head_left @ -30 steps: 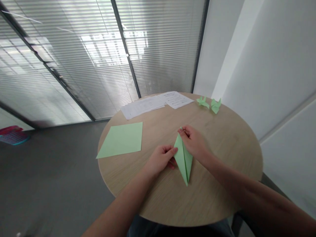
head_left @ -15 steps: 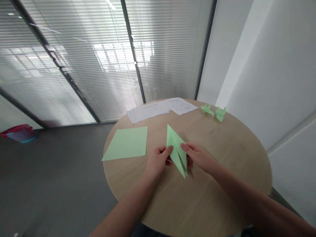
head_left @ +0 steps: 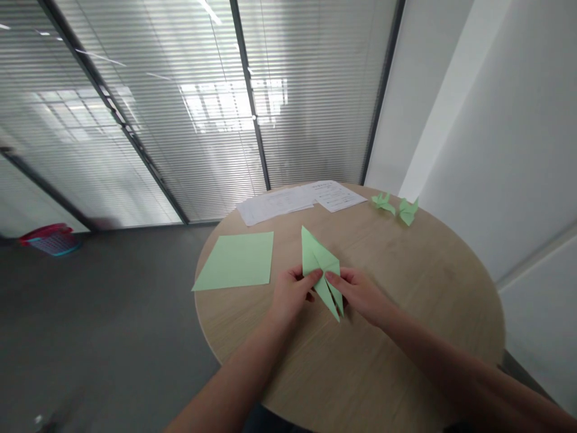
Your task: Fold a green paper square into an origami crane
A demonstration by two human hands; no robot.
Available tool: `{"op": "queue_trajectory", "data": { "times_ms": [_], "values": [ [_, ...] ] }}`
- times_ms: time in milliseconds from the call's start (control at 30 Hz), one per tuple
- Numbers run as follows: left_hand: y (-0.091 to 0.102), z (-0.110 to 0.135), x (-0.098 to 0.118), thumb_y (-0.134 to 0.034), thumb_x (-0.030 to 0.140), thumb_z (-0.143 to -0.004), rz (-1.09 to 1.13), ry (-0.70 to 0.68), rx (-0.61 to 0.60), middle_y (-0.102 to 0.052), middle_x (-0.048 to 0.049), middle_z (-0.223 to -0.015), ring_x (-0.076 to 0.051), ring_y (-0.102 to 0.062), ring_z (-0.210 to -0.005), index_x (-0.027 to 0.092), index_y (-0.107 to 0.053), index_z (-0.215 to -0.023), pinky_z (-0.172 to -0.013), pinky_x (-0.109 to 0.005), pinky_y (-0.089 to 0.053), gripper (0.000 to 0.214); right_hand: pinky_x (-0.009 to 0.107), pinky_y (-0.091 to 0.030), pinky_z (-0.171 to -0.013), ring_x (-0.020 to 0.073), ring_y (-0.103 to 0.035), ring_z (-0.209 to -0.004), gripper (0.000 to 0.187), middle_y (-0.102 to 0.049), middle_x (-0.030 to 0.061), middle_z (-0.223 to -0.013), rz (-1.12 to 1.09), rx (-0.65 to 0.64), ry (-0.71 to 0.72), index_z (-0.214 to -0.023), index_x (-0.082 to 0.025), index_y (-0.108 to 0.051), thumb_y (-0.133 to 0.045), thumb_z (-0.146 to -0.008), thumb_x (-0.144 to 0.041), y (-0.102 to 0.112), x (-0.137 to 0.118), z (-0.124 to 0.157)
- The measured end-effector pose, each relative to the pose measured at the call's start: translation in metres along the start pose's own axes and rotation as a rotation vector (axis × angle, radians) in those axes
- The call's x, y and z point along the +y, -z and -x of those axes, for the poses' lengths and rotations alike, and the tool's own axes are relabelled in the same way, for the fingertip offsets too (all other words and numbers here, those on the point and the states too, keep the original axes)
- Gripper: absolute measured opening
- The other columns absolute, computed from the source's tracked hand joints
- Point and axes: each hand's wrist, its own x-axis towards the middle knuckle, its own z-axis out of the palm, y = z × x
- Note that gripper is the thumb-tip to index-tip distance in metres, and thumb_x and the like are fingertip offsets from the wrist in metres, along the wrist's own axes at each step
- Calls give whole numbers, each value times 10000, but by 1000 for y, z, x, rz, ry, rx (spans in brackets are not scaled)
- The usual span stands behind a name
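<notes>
A folded piece of green paper, kite-like in outline, is held between my two hands above the table. It has a slit running down its lower half, which parts into two narrow points toward me. My left hand grips its left edge, thumb on top near the middle crease. On the other edge, my right hand pinches the paper with its thumb close to the left one. The fingers beneath the paper are mostly hidden. To the left of my hands, a flat green sheet lies on the table.
The round wooden table carries printed white papers along its far edge. Two folded green paper figures, one spiky and one rounder, sit at the far right. A red and blue basket stands on the floor at left.
Both thumbs have slid inward toward the paper's middle crease, and the two lower points now stand further apart. The view has shifted slightly.
</notes>
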Motion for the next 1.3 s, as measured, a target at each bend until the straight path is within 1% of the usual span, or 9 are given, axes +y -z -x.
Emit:
{"op": "queue_trajectory", "data": {
  "times_ms": [133,300,467,600,733,867,1067,1167,1300],
  "values": [
    [1,0,0,-758,409,-764,1,-33,4,-689,-44,-705,-139,-592,-594,124,-731,-801,-542,-241,-449,289,261,-474,-452,161,-611,-500,450,-686,34,-647,5,-104,-99,-805,-183,-684,-646,-858,-628,-1,1,1],
    [2,-1,-1,-852,422,-688,191,-17,-28,-720,-61,-785,-159,-623,-672,115,-734,-830,-655,-275,-505,358,232,-460,-434,151,-639,-497,432,-703,50,-653,57,-211,-193,-776,-158,-668,-676,-838,-586,4,-7,4],
    [2,-2,-4,-875,482,-636,230,41,93,-705,-77,-718,-167,-608,-606,108,-711,-733,-583,-279,-485,419,222,-503,-485,140,-666,-558,315,-713,43,-716,79,-435,-304,-844,-148,-643,-738,-817,-447,13,-19,9],
    [1,-3,-5,-866,539,-625,196,41,171,-688,-66,-703,-161,-600,-586,117,-703,-728,-549,-270,-472,464,228,-567,-567,148,-708,-690,304,-732,53,-873,70,-443,-369,-928,-157,-635,-797,-753,-345,16,-19,7],
    [6,-4,1,-803,624,-654,149,64,240,-633,-36,-646,-147,-567,-536,134,-663,-716,-506,-272,-481,513,235,-577,-522,139,-692,-633,324,-721,52,-833,154,-482,-436,-875,-154,-632,-771,-771,-428,26,-16,5],
    [25,0,6,-769,583,-695,-85,49,144,-640,-40,-657,-151,-583,-544,136,-677,-748,-503,-265,-482,459,230,-564,-494,141,-683,-585,420,-730,56,-786,245,-510,-446,-847,-161,-630,-759,-750,-549,49,-16,4],
    [47,19,11,-619,560,-839,-598,143,-198,-526,18,-516,-108,-415,-457,178,-597,-613,-478,-254,-301,444,209,-521,-509,125,-645,-539,502,-731,77,-695,499,-663,-477,-711,-159,-629,-674,-806,-651,86,-25,5],
    [47,24,14,-573,541,-873,-743,105,-226,-516,18,-533,-125,-423,-506,186,-568,-597,-517,-275,-279,450,202,-478,-467,122,-623,-520,533,-727,82,-683,551,-691,-484,-682,-165,-612,-654,-814,-680,92,-29,5],
    [45,23,11,-489,548,-912,-761,62,-198,-469,26,-557,-138,-414,-547,201,-486,-593,-548,-291,-269,472,202,-476,-471,120,-629,-522,565,-723,81,-678,509,-660,-466,-699,-162,-615,-635,-816,-714,94,-26,5]
  ]
}}
